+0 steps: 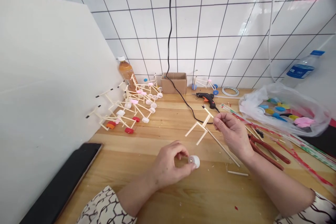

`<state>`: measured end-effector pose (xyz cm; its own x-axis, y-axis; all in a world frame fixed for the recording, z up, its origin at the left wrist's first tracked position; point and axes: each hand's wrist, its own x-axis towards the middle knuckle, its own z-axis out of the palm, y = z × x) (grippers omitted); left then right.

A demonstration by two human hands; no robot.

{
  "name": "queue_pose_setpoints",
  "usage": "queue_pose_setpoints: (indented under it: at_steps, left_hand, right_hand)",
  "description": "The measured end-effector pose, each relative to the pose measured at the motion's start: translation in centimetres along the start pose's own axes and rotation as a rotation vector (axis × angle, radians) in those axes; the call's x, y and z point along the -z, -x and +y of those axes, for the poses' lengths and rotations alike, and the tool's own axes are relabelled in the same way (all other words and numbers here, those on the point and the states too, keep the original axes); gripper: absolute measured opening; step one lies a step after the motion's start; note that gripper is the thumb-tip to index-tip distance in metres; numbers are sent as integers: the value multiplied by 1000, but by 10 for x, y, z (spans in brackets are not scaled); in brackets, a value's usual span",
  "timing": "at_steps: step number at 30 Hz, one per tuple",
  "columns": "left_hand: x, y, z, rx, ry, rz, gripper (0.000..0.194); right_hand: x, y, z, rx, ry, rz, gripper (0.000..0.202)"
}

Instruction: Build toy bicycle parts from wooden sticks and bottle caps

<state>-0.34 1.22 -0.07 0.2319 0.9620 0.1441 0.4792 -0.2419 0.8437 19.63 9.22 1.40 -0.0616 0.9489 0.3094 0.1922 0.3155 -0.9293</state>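
Note:
A small frame of pale sticks (202, 126), with a black tip at its upper end, is pinched between the thumb and fingers of my right hand (232, 131), above the wooden table. My left hand (173, 161) is lower and to the left, its thumb and fingertips on a round white cap (194, 161) near the tabletop. The frame's two free prongs point down toward the left, apart from the cap. Under the frame a long thin stick (223, 147) lies on the table, with a short white stick (237, 173) closer to me.
Several stick models with caps (133, 101) stand at the back left by a bottle (126, 71). A black glue gun (206, 98), tape roll (230, 91) and cardboard box (178, 85) are behind. Red-handled pliers (270, 152) and a bag of caps (283, 108) lie right.

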Motion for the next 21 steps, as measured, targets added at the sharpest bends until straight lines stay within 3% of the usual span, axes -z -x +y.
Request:
queue_pose_setpoints:
  at_steps: [4,9,15,21]
  left_hand:
    - [11,-3,0,73,140,161,26]
    - [9,-9,-2,146,320,298,16]
    - [-3,-17,1,210,552,267,23]
    - [-7,-21,3,130,412,270,19]
  right_hand:
    - [3,0,-6,50,98,-46,17]
    - [4,5,-8,143,241,-122,14]
    - [1,12,-8,182,333,-166,10]
    - [3,13,-14,208,357,-157,10]
